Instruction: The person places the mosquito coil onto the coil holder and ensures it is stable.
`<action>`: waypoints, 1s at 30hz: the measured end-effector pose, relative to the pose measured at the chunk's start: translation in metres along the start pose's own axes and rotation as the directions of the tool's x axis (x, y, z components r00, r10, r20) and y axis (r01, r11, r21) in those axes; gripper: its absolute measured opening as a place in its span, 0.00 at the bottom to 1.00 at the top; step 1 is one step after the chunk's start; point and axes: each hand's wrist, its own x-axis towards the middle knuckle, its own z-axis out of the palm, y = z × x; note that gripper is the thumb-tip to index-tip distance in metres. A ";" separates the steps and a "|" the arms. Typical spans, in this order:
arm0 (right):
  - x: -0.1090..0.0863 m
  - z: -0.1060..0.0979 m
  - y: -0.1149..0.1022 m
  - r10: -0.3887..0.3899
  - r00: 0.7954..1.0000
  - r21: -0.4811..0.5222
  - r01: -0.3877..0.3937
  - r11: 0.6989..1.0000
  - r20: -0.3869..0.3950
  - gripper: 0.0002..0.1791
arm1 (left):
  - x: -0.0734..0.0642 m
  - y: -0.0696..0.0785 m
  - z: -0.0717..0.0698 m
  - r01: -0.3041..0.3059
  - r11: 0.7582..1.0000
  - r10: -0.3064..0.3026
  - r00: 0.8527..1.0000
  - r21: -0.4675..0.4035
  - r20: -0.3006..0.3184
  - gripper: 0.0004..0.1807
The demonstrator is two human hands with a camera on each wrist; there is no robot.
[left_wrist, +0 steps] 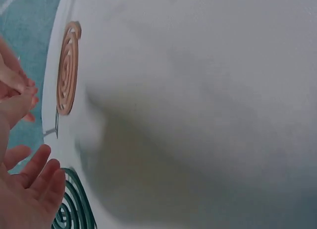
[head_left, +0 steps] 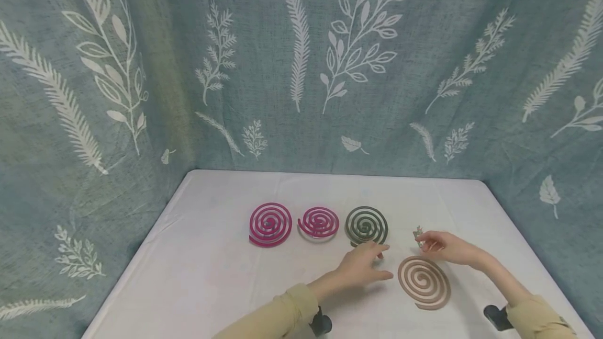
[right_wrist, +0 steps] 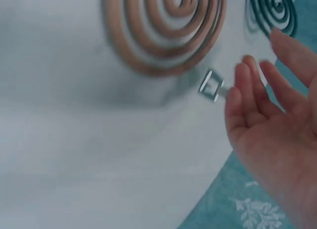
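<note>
My right hand (head_left: pixel 445 247) pinches a small metal coil stand (right_wrist: pixel 210 85) between thumb and index finger, just beyond the brown mosquito coil (head_left: pixel 424 282). In the right wrist view, its squarish frame sticks out past the fingertips. My left hand (head_left: pixel 361 266) is held out above the cloth, fingers extended and nothing in its grasp. It lies between the brown coil and the dark green mosquito coil (head_left: pixel 366 225), whose near edge it partly covers in the head view. The left wrist view shows the brown coil nearly edge-on.
Left of the green coil are two magenta mosquito coils, a flat-looking one (head_left: pixel 270 225) at the far left and a tilted one (head_left: pixel 319 223) beside it. A white cloth covers the table (head_left: pixel 216 286). Blue-green leaf-patterned curtains (head_left: pixel 264 67) hang behind and at both sides.
</note>
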 end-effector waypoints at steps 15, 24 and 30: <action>-0.013 0.009 0.019 0.149 0.988 -0.364 -0.153 0.919 -0.039 0.33 | 0.008 0.012 0.030 -0.068 0.970 0.047 0.994 0.232 0.096 0.36; -0.013 0.019 0.011 0.103 0.993 -0.433 -0.115 0.894 -0.052 0.40 | 0.009 0.015 0.042 0.015 0.976 -0.016 1.000 0.216 0.003 0.29; -0.013 0.020 0.007 0.110 0.993 -0.385 -0.114 0.916 -0.034 0.39 | 0.014 0.016 0.042 0.048 0.981 -0.046 0.999 0.186 -0.013 0.26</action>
